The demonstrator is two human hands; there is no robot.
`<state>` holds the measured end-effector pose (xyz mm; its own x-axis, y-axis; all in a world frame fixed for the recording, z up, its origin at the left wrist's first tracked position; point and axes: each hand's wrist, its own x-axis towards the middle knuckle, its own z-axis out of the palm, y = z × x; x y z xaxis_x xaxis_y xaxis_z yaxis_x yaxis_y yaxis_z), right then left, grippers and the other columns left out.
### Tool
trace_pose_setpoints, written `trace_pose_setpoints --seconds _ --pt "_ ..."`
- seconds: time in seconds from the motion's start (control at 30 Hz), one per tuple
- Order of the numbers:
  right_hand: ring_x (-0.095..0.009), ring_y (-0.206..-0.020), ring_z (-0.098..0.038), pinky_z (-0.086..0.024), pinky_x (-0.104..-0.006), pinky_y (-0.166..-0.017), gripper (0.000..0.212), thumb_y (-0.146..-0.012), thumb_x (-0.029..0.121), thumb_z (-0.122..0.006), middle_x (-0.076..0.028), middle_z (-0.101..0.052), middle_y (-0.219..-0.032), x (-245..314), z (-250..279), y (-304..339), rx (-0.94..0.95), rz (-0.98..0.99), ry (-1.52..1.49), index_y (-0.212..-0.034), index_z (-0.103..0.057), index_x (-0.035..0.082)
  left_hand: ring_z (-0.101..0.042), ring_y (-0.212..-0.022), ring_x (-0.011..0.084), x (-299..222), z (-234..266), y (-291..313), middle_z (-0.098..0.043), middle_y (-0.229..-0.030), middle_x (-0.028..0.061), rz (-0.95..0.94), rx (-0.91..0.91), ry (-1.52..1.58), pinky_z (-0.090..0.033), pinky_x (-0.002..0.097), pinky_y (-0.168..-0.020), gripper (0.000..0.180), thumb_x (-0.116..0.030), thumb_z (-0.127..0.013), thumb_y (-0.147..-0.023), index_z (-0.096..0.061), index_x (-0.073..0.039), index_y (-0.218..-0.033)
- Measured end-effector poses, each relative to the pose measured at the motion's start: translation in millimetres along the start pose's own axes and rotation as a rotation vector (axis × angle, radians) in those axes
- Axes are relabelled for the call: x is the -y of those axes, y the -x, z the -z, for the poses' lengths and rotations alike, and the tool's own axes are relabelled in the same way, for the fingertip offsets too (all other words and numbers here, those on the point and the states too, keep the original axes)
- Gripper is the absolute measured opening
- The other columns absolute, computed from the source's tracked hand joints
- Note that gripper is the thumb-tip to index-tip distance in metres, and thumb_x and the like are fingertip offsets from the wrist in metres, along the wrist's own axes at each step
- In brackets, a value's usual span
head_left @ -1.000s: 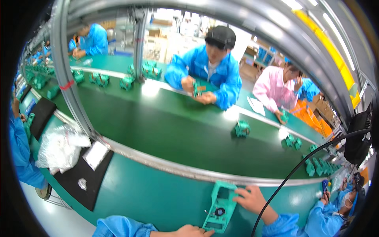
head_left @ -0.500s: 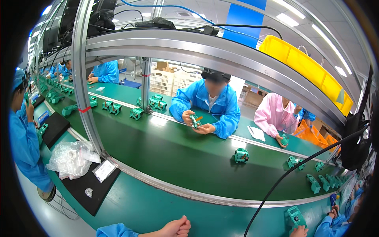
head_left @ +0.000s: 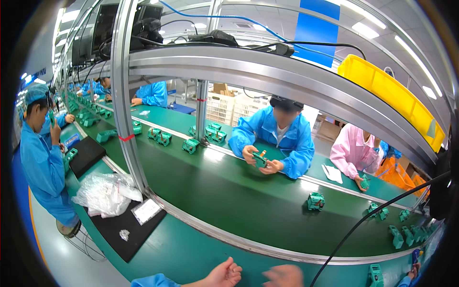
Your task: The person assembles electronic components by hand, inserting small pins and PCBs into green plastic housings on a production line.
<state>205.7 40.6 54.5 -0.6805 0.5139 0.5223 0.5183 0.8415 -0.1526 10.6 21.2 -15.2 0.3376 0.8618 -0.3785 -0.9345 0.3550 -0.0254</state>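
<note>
Above the near green bench edge, my left hand (head_left: 224, 273) has its fingers curled in, with nothing visible in them. Close on its right is my right hand (head_left: 283, 276), smeared by motion, so its fingers cannot be read. A green plastic housing (head_left: 376, 274) lies on the bench at the lower right, apart from both hands. On the left part of the bench is a black mat (head_left: 114, 233). It carries a clear plastic bag (head_left: 107, 193), a white label card (head_left: 146, 211) and a small crumpled clear piece (head_left: 124, 235).
A green conveyor (head_left: 248, 210) runs past the bench with green housings (head_left: 315, 201) on it. A metal post (head_left: 125, 105) and a black cable (head_left: 358, 203) cross the view. Across the belt, a person in blue (head_left: 297, 138) holds a green part. Another person (head_left: 45, 158) stands left.
My right hand has left the green housing at the lower right and come over beside my left hand. The whole view has swung left, so everything appears further right.
</note>
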Motion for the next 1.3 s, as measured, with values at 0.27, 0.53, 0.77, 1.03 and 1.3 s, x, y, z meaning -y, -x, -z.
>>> trace_pose_setpoints --seconds 0.27,0.53,0.77,1.03,1.3 --pt "-0.027 -0.094 -0.043 -0.035 -0.0407 -0.078 0.023 -0.066 0.022 -0.057 -0.006 -0.047 -0.100 46 -94 -42 -0.001 0.113 -0.332 -0.087 -0.053 0.012 -0.054 -0.070 0.0159 -14 -3 21 -0.054 -0.075 0.0059 -0.153 -0.096 -0.277 -0.046 0.0249 -0.061 0.029 -0.032 -0.036 -0.087 -0.051 -0.007 -0.083" --pt "-0.028 -0.090 -0.044 -0.036 -0.0407 -0.075 0.016 -0.065 0.018 -0.058 -0.008 -0.049 -0.092 38 -104 -38 -0.019 0.073 -0.331 -0.077 -0.053 0.010 -0.053 -0.073 0.0131 -7 -2 23 -0.053 -0.079 0.0034 -0.134 -0.095 -0.238 -0.045 0.0226 -0.063 0.021 -0.022 -0.035 -0.088 -0.049 -0.007 -0.087" --pt "-0.028 -0.079 -0.048 -0.039 -0.0386 -0.067 0.012 -0.062 0.013 -0.059 -0.009 -0.050 -0.084 34 -100 -39 -0.168 0.020 -0.434 -0.072 -0.053 0.008 -0.053 -0.076 0.0127 -9 12 20 -0.054 -0.082 0.0034 -0.080 0.097 -0.254 -0.044 0.0235 -0.066 0.018 -0.021 -0.039 -0.087 -0.050 -0.007 -0.090" --pt "-0.025 -0.075 -0.048 -0.039 -0.0359 -0.063 0.012 -0.061 0.011 -0.058 -0.006 -0.050 -0.080 18 -97 -48 -0.256 -0.006 -0.270 -0.072 -0.054 0.009 -0.052 -0.079 0.0146 -8 6 20 -0.054 -0.083 0.0044 -0.250 0.033 -0.469 -0.043 0.0260 -0.072 0.016 -0.017 -0.044 -0.084 -0.051 -0.004 -0.089" --pt "-0.024 -0.078 -0.048 -0.038 -0.0344 -0.066 0.010 -0.064 0.014 -0.056 -0.006 -0.050 -0.080 13 -93 -50 -0.157 0.014 -0.211 -0.073 -0.054 0.009 -0.054 -0.077 0.0162 -9 16 16 -0.056 -0.080 0.0066 -0.383 -0.072 -0.662 -0.043 0.0282 -0.073 0.013 -0.011 -0.046 -0.082 -0.054 -0.001 -0.085"
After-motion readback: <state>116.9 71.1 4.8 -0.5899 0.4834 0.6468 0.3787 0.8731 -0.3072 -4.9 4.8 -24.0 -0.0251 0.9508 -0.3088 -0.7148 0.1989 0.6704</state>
